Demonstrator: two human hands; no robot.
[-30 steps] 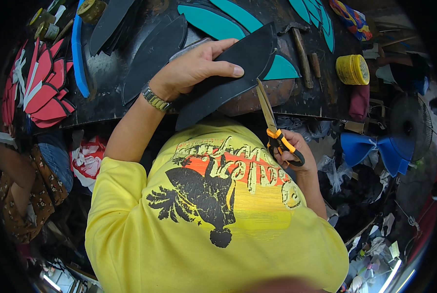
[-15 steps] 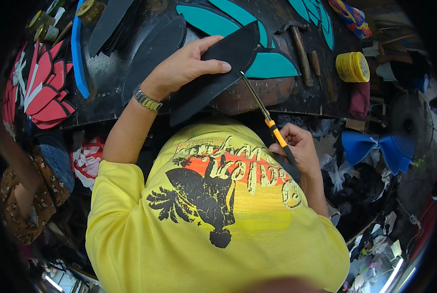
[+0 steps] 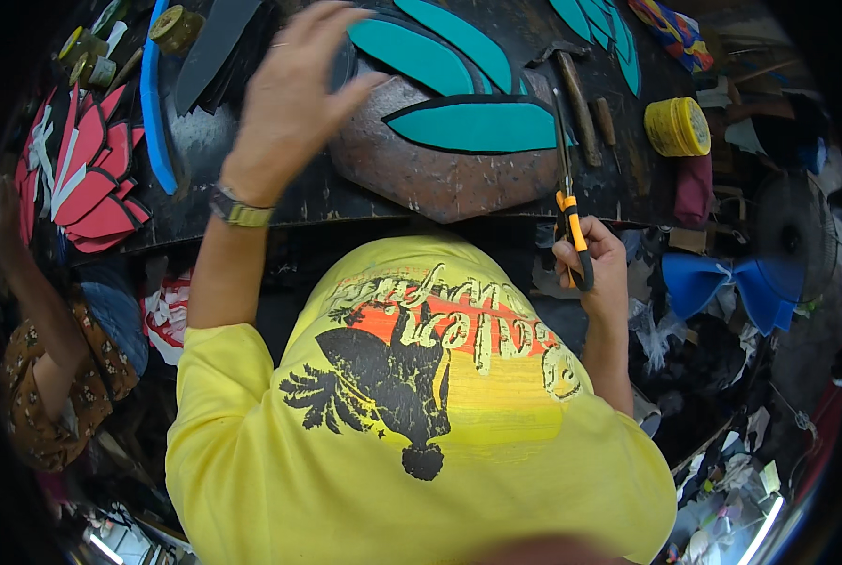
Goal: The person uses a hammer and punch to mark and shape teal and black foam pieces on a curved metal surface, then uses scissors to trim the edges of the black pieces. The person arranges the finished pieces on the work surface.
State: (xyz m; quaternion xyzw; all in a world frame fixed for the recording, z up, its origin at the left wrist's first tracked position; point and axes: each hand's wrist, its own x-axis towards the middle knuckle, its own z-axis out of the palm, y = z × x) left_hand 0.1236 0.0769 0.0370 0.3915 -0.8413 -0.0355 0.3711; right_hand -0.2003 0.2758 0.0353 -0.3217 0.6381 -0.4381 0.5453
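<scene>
My left hand [image 3: 294,108] is raised over the table with its fingers apart and nothing in it. Its thumb points toward a brown, worn slab [image 3: 440,179]. In my right hand [image 3: 598,259] are scissors [image 3: 573,221] with orange and black handles. Their blades point away from me and cross the right end of a teal leaf-shaped piece [image 3: 482,125] with dark edges, which lies across the slab. More teal pieces [image 3: 412,56] lie just beyond it. A stack of black leaf-shaped pieces [image 3: 218,56] is left of my left hand, partly covered by it.
A hammer [image 3: 579,108] lies right of the slab, near a yellow tub [image 3: 677,127]. Red pieces [image 3: 101,188], a curved blue strip [image 3: 153,113] and jars [image 3: 176,30] are at the left. Another person's arm [image 3: 35,292] shows far left; a fan [image 3: 793,231] stands right.
My left hand has let go of the black leaf-shaped piece and moved left and away, opening. The scissors have swung upright to the right. The teal piece on the slab is now fully uncovered.
</scene>
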